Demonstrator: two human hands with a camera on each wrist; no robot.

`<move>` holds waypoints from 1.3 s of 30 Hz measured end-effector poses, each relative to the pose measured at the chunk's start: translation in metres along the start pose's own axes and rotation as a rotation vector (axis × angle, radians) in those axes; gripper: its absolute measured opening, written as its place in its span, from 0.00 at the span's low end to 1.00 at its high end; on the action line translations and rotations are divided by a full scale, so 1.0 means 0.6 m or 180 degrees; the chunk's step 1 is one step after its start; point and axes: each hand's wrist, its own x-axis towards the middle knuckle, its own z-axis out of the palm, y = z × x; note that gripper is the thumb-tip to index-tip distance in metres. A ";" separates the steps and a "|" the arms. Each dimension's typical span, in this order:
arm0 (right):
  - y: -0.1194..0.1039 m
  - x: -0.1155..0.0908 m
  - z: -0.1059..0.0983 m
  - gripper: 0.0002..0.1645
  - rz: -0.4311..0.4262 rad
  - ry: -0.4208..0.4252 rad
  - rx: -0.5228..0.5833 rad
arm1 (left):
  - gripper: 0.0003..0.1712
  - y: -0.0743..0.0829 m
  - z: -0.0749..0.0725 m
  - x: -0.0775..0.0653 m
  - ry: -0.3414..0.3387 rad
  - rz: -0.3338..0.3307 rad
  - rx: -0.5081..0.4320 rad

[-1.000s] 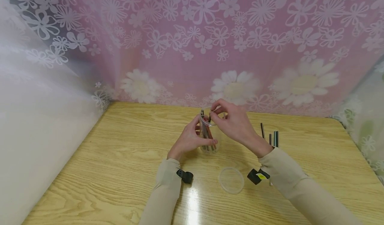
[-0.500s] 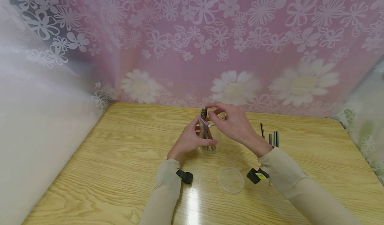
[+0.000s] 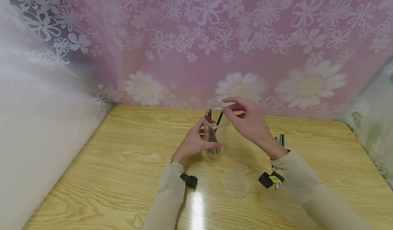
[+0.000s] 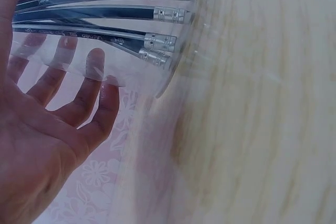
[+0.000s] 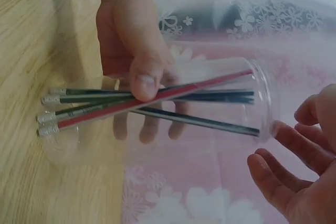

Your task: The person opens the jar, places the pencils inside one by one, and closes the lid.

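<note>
My left hand (image 3: pixel 193 141) grips a clear plastic jar (image 3: pixel 223 139) upright on the table, thumb across the near side and fingers behind. Inside stand several pencils with their metal eraser ends down; one is red (image 5: pixel 210 83), the others dark. A dark pencil (image 3: pixel 219 119) leans apart from the bunch, toward the rim's right side. My right hand (image 3: pixel 250 122) is beside the rim with its fingers spread and loosely bent. In the right wrist view nothing shows between those fingers; one fingertip is at the rim, and whether it touches is unclear.
A clear round lid (image 3: pixel 236 184) lies on the wooden table (image 3: pixel 129 175) in front of the jar. Several more dark pencils (image 3: pixel 282 140) lie to the right, partly hidden by my right arm. A pink flowered curtain (image 3: pixel 184 63) hangs behind the table.
My right hand has moved right, from over the jar's mouth to beside its rim. A dark pencil in the jar now leans to the right side. My left hand has stayed put.
</note>
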 end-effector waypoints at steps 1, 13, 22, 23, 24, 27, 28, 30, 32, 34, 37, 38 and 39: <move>0.002 -0.001 -0.006 0.18 -0.0002 0.0056 0.0024 | 0.54 0.001 0.000 0.000 0.0013 0.0000 0.0031; 0.035 -0.023 -0.075 0.20 0.0164 0.0378 0.0079 | 0.58 0.003 0.001 -0.007 0.0039 -0.0115 0.0122; 0.073 -0.043 -0.102 0.20 0.0429 0.0452 -0.0160 | 0.63 0.001 0.002 -0.008 0.0044 -0.0150 0.0147; 0.078 -0.046 -0.105 0.20 0.0435 0.0454 -0.0185 | 0.64 0.001 0.002 -0.008 0.0040 -0.0154 0.0144; 0.081 -0.049 -0.108 0.20 0.0445 0.0461 -0.0205 | 0.64 0.001 0.002 -0.008 0.0038 -0.0160 0.0141; 0.095 -0.059 -0.116 0.20 0.0446 0.0480 -0.0295 | 0.60 0.001 0.002 -0.007 0.0033 -0.0154 0.0136; 0.100 -0.062 -0.119 0.20 0.0461 0.0481 -0.0324 | 0.59 0.001 0.002 -0.007 0.0036 -0.0160 0.0142; 0.111 -0.068 -0.122 0.20 0.0500 0.0492 -0.0414 | 0.58 0.002 0.002 -0.007 0.0043 -0.0200 0.0155; 0.122 -0.075 -0.126 0.20 0.0582 0.0482 -0.0486 | 0.58 0.002 0.001 -0.007 0.0043 -0.0214 0.0152; 0.135 -0.082 -0.130 0.21 0.0705 0.0441 -0.0560 | 0.59 0.003 0.001 -0.007 0.0034 -0.0223 0.0142; 0.155 -0.092 -0.137 0.23 0.0899 0.0346 -0.0672 | 0.61 0.003 0.001 -0.008 0.0014 -0.0216 0.0122; 0.162 -0.095 -0.139 0.24 0.0955 0.0308 -0.0721 | 0.63 0.003 0.000 -0.008 0.0009 -0.0220 0.0121; 0.170 -0.098 -0.141 0.24 0.1014 0.0269 -0.0752 | 0.64 0.003 0.000 -0.009 0.0004 -0.0226 0.0123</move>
